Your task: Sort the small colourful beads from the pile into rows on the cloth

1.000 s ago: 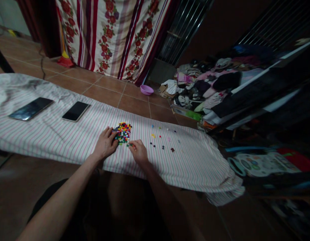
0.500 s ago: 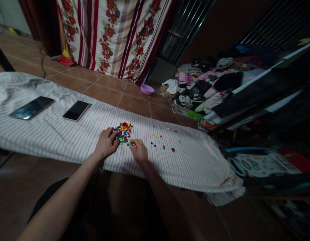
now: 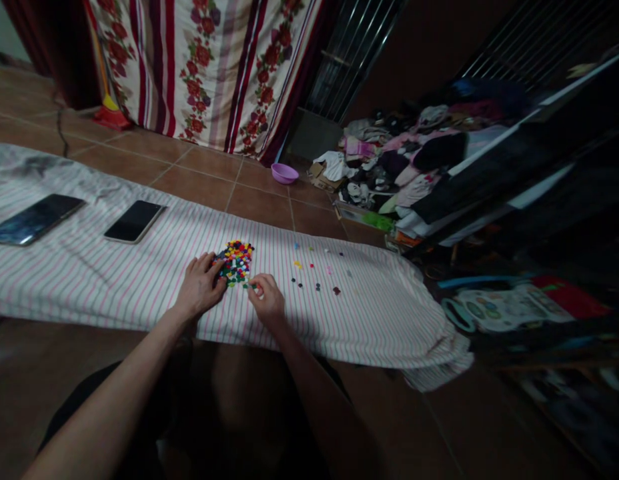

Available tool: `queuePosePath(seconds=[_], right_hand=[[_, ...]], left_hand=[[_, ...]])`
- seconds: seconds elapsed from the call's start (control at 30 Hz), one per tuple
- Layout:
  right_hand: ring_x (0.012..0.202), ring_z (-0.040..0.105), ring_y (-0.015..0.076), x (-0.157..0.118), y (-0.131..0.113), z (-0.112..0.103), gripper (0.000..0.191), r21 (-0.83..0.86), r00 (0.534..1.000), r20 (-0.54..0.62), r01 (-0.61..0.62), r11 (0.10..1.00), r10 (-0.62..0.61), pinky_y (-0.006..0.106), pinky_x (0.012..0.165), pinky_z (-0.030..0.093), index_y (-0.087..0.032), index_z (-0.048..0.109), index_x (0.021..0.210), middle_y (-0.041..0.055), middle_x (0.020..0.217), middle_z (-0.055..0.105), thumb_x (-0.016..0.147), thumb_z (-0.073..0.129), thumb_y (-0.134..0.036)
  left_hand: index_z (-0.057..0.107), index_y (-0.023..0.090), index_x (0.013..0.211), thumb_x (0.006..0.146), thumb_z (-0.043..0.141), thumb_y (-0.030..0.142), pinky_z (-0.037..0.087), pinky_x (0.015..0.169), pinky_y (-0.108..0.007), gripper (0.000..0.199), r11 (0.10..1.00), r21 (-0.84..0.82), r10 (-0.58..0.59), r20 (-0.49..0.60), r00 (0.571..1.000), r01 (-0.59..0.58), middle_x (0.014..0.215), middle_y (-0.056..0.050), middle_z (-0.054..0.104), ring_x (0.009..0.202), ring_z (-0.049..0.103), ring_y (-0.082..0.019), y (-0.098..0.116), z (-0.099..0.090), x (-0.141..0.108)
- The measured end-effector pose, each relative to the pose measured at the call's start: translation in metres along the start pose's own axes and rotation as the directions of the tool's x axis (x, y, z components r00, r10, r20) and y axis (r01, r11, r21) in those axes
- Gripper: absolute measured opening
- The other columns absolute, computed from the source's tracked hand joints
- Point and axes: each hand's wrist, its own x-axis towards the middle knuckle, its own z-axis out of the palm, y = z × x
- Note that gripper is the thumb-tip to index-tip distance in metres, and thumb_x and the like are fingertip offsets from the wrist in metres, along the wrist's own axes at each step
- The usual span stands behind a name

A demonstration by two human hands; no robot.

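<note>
A pile of small coloured pieces (image 3: 238,257), like buttons or beads, lies on a striped cloth (image 3: 154,280). My left hand (image 3: 202,285) rests flat along the pile's left side, fingers spread and touching its edge. At the lower right edge of the pile, the thumb and fingers of my right hand (image 3: 267,299) are pinched together. Green pieces show at those fingertips, but whether one is held is too small to tell. To the right, pieces lie apart in small groups by colour, among them yellow pieces (image 3: 297,265) and a dark brown cluster (image 3: 337,291).
A phone (image 3: 135,221) and a larger tablet-like device (image 3: 37,219) lie on the cloth to the left. Beyond are a purple basin (image 3: 284,174) on the tiled floor, a floral curtain (image 3: 209,73) and heaped clothes (image 3: 389,157). A dark shelf stands at the right.
The view has turned slightly, so everything sits further left in the picture. My left hand keeps its place by the pile; my right hand stays pinched at the pile's lower right edge.
</note>
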Motion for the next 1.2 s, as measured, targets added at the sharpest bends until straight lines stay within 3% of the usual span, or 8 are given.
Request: queuePosePath(seconds=[0.3, 0.53, 0.77, 1.1, 1.2], right_hand=[[0.069, 0.054, 0.014, -0.004, 0.002, 0.005, 0.012, 0.0, 0.998, -0.058, 0.01, 1.0, -0.01, 0.026, 0.072, 0.046, -0.022, 0.059, 0.088, 0.0003, 0.079, 0.057, 0.081, 0.05, -0.018], [0.069, 0.054, 0.0144, -0.005, 0.001, 0.005, 0.014, 0.01, 0.994, -0.104, -0.03, 0.999, 0.031, 0.027, 0.072, 0.047, -0.022, 0.061, 0.088, 0.0013, 0.082, 0.058, 0.081, 0.049, -0.017], [0.074, 0.059, 0.0157, -0.006, 0.006, 0.004, 0.02, 0.063, 0.976, -0.205, -0.063, 0.996, 0.075, 0.027, 0.074, 0.05, -0.021, 0.064, 0.092, 0.0035, 0.083, 0.062, 0.079, 0.05, -0.014], [0.083, 0.064, 0.0171, -0.015, 0.012, -0.006, 0.024, 0.187, 0.964, -0.231, -0.091, 0.978, 0.133, 0.029, 0.078, 0.052, -0.022, 0.068, 0.097, 0.0054, 0.089, 0.069, 0.091, 0.044, -0.026], [0.081, 0.065, 0.0162, -0.019, 0.017, -0.012, 0.028, 0.231, 0.961, -0.203, -0.138, 0.963, 0.187, 0.027, 0.072, 0.053, -0.023, 0.067, 0.101, 0.0047, 0.09, 0.07, 0.093, 0.042, -0.029]], left_hand=[[0.059, 0.014, 0.121, 0.089, 0.041, 0.039, 0.036, 0.108, -0.054, 0.045, 0.998, 0.06, 0.037, -0.027, 0.999, -0.035, 0.137, -0.02, 0.051, 0.13, 0.045, -0.034, -0.001, 0.004, 0.001], [0.06, 0.012, 0.121, 0.09, 0.039, 0.041, 0.036, 0.108, -0.055, 0.047, 0.996, 0.081, 0.048, -0.001, 0.999, -0.048, 0.135, -0.021, 0.053, 0.13, 0.046, -0.035, 0.002, 0.004, 0.004], [0.06, 0.013, 0.121, 0.091, 0.036, 0.041, 0.035, 0.109, -0.055, 0.048, 0.995, 0.083, 0.054, -0.041, 0.998, -0.051, 0.134, -0.021, 0.053, 0.132, 0.044, -0.035, 0.003, 0.011, 0.004], [0.06, 0.019, 0.123, 0.089, 0.04, 0.041, 0.036, 0.108, -0.058, 0.044, 0.999, 0.015, 0.035, -0.055, 0.998, -0.035, 0.133, -0.017, 0.056, 0.13, 0.046, -0.035, 0.003, 0.008, 0.004], [0.061, 0.017, 0.122, 0.091, 0.038, 0.042, 0.035, 0.109, -0.058, 0.046, 0.999, 0.023, 0.04, -0.045, 0.998, -0.039, 0.134, -0.018, 0.056, 0.131, 0.046, -0.035, 0.002, 0.009, 0.004]])
